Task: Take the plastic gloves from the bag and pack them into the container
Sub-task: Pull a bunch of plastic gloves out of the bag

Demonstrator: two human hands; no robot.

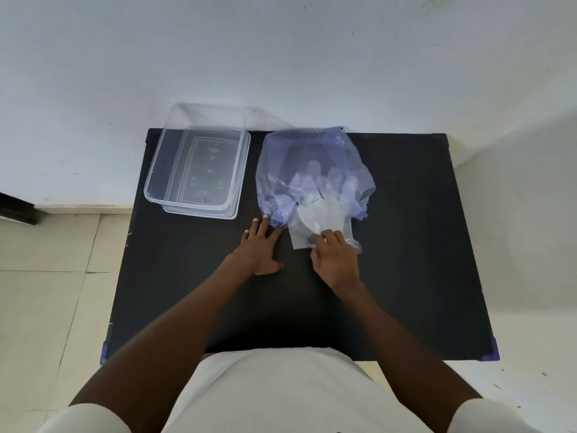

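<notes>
A translucent blue plastic bag (299, 157) lies on the black table, its mouth facing me, with several clear gloves inside. One clear plastic glove (315, 214) sticks halfway out of the mouth. My right hand (335, 257) pinches the cuff end of that glove against the table. My left hand (262, 245) lies flat with fingers spread, its fingertips pressing the bag's near left corner. An empty clear rectangular container (199, 164) stands to the left of the bag at the table's far left.
The black table (421, 245) stands against a white wall. Tiled floor lies on both sides. The container appears to rest on its clear lid (232, 215). A dark furniture edge (15, 207) shows at the far left.
</notes>
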